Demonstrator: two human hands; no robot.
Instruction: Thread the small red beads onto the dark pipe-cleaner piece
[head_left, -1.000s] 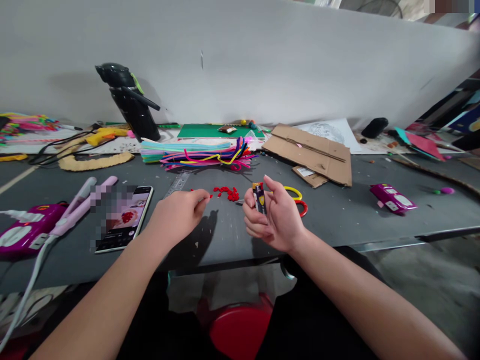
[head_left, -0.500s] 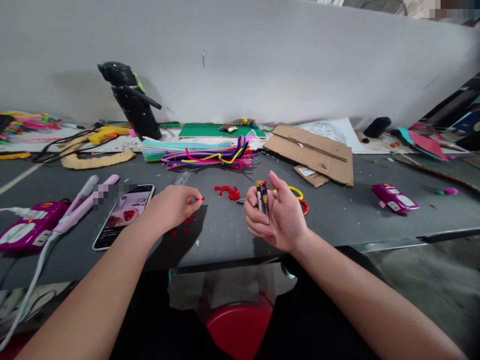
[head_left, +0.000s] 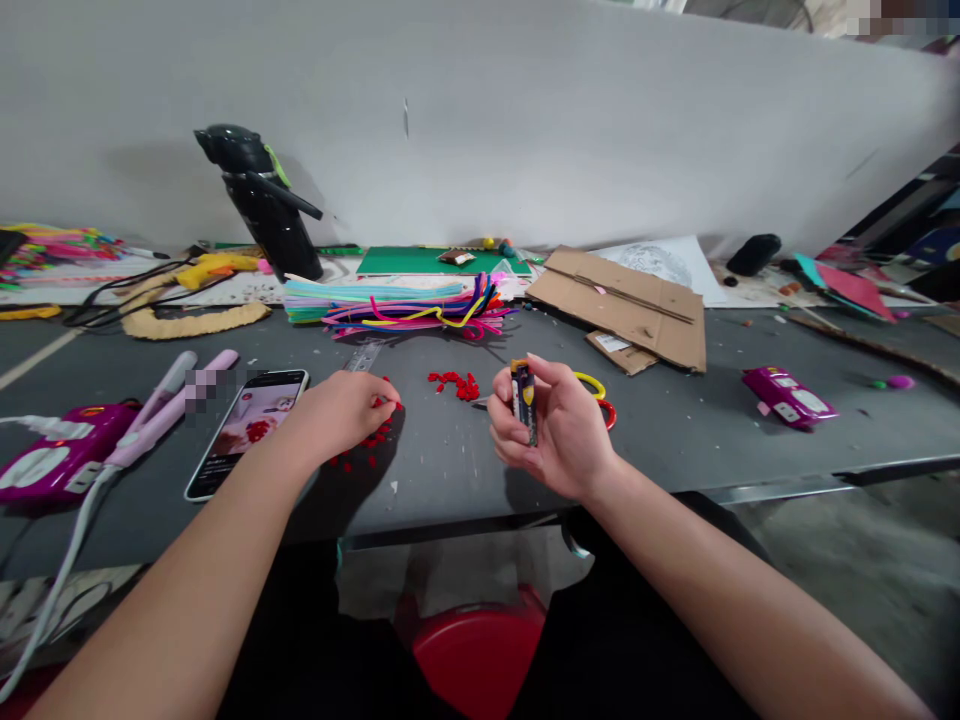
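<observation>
My left hand is pinched low over the table, with a small red piece at its fingertips. Several more red pieces lie below and beside it, partly hidden by the fingers. To the right of that hand is a small pile of red pieces. My right hand is wrapped round a dark lighter with an orange top, held upright. Scissors with yellow and red handles lie behind this hand, mostly covered by it.
A phone, a pink-and-white styling iron and a purple power strip are on the left. Behind lie a pipe-cleaner bundle and cardboard; a black thermos stands back left. Another purple power strip sits right.
My left hand has moved slightly and its fingertips are lower, nearer the table. The thumb of my right hand has come down towards the lighter's top.
</observation>
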